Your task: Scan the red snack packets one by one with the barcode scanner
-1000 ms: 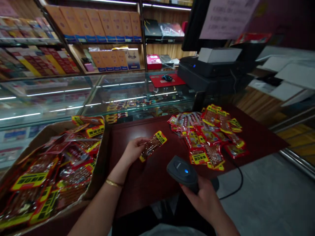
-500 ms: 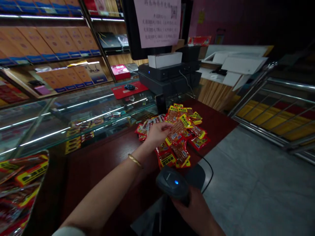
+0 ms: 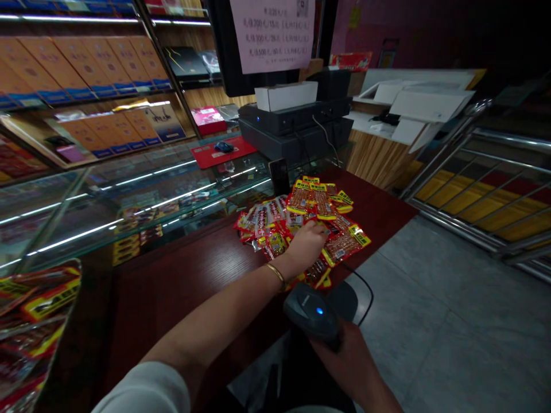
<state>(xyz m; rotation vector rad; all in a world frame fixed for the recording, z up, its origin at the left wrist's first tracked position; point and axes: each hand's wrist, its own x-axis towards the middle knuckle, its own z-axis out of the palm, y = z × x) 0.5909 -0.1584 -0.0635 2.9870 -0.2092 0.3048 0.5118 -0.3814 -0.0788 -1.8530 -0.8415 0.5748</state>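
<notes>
My left hand (image 3: 306, 248), with a gold bangle on its wrist, reaches over a pile of snack packets on the dark red counter (image 3: 172, 298). Its fingers are closed on the edge of a red and yellow snack packet (image 3: 344, 246) at the right side of the pile. My right hand (image 3: 350, 358) is wrapped round a dark barcode scanner (image 3: 312, 312) with a lit blue light, held low in front of the counter's near edge. More packets (image 3: 301, 198) lie at the back of the pile, and paler ones (image 3: 263, 218) on its left.
A box of similar packets (image 3: 41, 315) stands at the left. Behind are a glass display case (image 3: 129, 201), an upright phone (image 3: 279, 176), a cash drawer (image 3: 275, 137) and a monitor with a paper sign (image 3: 273, 37). A cable (image 3: 371, 301) hangs by the counter's right edge; metal railing (image 3: 473, 189) stands beyond.
My left hand has moved right and nearer across the pile, carrying a snack packet to its right side. The scanner in my right hand has shifted slightly right and down.
</notes>
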